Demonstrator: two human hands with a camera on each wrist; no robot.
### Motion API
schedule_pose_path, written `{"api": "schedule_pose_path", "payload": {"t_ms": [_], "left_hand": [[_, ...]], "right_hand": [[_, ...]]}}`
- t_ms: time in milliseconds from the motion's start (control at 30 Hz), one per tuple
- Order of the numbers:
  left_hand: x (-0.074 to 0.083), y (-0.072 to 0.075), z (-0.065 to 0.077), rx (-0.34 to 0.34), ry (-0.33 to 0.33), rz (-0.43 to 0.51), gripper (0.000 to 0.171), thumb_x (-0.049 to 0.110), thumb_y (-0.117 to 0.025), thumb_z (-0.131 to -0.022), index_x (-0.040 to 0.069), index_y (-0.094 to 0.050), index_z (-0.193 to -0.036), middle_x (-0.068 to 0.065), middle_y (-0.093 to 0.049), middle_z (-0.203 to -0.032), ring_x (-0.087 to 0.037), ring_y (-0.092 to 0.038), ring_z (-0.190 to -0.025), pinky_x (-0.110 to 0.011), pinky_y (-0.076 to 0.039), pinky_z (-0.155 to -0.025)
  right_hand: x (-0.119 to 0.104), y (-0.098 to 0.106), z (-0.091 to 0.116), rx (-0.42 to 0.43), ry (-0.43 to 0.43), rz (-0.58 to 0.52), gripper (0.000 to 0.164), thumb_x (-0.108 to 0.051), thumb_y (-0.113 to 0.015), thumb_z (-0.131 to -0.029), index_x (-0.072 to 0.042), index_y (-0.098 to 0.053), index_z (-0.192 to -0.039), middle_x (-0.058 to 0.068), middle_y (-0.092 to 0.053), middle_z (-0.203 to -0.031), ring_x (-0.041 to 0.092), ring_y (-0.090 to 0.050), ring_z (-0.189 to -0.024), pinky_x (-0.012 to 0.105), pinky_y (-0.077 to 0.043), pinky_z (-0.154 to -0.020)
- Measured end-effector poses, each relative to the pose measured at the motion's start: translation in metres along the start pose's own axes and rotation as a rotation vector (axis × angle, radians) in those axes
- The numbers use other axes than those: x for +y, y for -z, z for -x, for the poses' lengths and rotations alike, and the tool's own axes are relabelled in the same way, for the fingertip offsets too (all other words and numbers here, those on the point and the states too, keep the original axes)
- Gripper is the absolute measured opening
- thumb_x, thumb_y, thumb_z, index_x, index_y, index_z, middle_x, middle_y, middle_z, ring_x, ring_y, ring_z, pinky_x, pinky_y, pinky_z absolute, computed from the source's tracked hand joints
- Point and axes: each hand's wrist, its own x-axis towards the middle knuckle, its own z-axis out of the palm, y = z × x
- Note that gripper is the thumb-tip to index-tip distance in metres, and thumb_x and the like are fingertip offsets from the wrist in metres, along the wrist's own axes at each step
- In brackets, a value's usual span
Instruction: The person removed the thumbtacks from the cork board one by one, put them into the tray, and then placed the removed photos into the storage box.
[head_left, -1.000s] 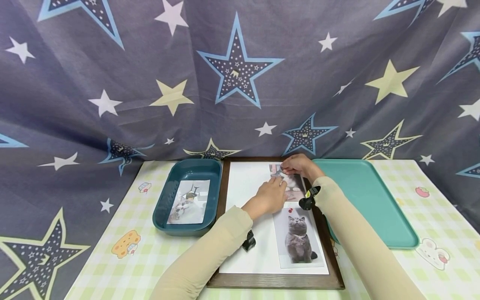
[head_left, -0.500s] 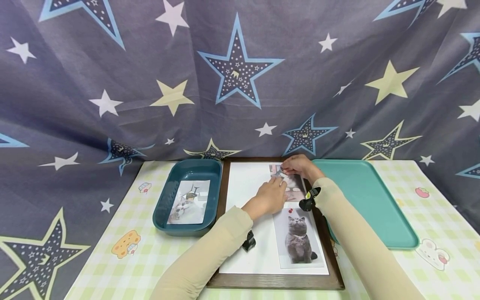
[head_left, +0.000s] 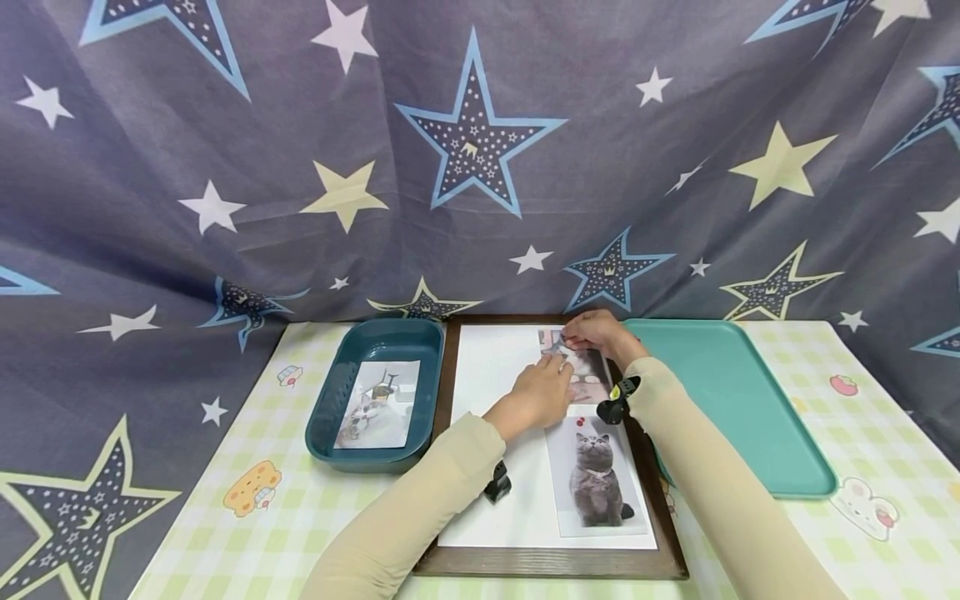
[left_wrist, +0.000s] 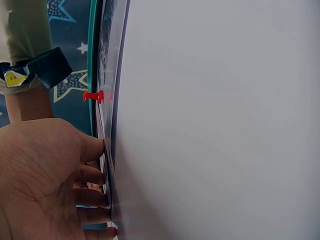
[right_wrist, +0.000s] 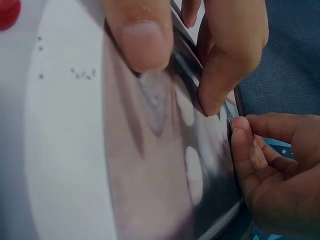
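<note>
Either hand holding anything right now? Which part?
The right hand pinches the top edge of the upper cat photo on the white board. The left hand presses that photo's left edge with its fingertips.

Close, blurred view. Right hand (right_wrist: 200, 45) pinching photo (right_wrist: 165, 165) edge between thumb and finger, photo lying on white board (right_wrist: 55, 150). Left hand (right_wrist: 272, 175) at lower right, fingertips (right_wrist: 240, 145) touching photo's edge. Red pin (right_wrist: 7, 12) at top left corner, on board. Blue cloth (right_wrist: 295, 55) at right.
</note>
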Motion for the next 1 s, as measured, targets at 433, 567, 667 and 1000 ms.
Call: {"api": "schedule_pose_path", "payload": {"t_ms": [433, 567, 667, 1000], "left_hand": [[0.0001, 0.0007, 0.0004, -0.007, 0.003, -0.03, 0.054, 0.035, -0.037, -0.11, 0.006, -0.036, -0.156, -0.015, -0.034, -0.163, -0.03, -0.033, -0.153, -0.04, -0.04, -0.118], [0.0002, 0.0009, 0.0002, -0.006, 0.003, -0.029, 0.054, 0.035, -0.037, -0.11, 0.007, -0.037, -0.156, -0.014, -0.035, -0.163, -0.029, -0.033, -0.152, -0.04, -0.04, -0.118], [0.0005, 0.0007, 0.0003, -0.005, 0.002, -0.015, 0.054, 0.035, -0.037, -0.11, 0.007, -0.037, -0.156, -0.014, -0.035, -0.163, -0.029, -0.033, -0.152, -0.041, -0.04, -0.118], [0.0005, 0.0015, 0.0009, -0.002, 0.001, -0.002, 0.054, 0.035, -0.037, -0.11, 0.006, -0.037, -0.156, -0.015, -0.035, -0.162, -0.03, -0.034, -0.152, -0.042, -0.04, -0.118]], "right_hand": [[-0.0012, 0.0001, -0.0007, -0.012, -0.007, 0.009, 0.023, -0.005, -0.056, -0.103, 0.011, -0.06, -0.119, 0.0, -0.066, -0.081, 0.004, -0.064, -0.066, 0.017, -0.057, -0.068], [-0.003, -0.0001, 0.0005, -0.006, -0.017, 0.019, 0.023, -0.006, -0.056, -0.104, 0.01, -0.059, -0.12, 0.001, -0.066, -0.083, 0.004, -0.064, -0.068, 0.018, -0.057, -0.069], [-0.0032, 0.0004, 0.0004, -0.006, -0.022, 0.021, 0.022, -0.007, -0.056, -0.104, 0.009, -0.058, -0.119, 0.001, -0.066, -0.082, 0.005, -0.064, -0.068, 0.018, -0.057, -0.069], [-0.0025, 0.0012, 0.0001, -0.015, -0.018, 0.026, 0.024, -0.008, -0.056, -0.104, 0.01, -0.059, -0.119, 0.0, -0.066, -0.081, 0.005, -0.064, -0.068, 0.018, -0.057, -0.069]]}}
